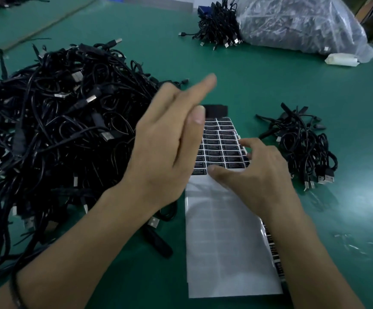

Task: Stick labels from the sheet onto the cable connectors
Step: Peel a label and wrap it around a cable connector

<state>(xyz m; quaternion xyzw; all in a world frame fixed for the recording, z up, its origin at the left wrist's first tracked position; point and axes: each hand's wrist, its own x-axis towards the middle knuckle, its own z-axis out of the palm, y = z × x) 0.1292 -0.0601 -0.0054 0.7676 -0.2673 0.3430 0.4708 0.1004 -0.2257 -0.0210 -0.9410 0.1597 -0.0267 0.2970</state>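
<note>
on green mat (270, 85) | left hand (165, 141) raised — fingers straight | right hand (261, 175) spread on glossy label sheet (221, 230)

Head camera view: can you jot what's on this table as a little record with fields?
Surface: green table
Label sheet: black labels on far half, near half bare
Left hand: open, raised over the sheet, empty
Right hand: fingertips rest on nearest label rows
Left of sheet: large pile of black USB cables
Right of sheet: small cable bundle
Far right: plastic bag of cables
</note>
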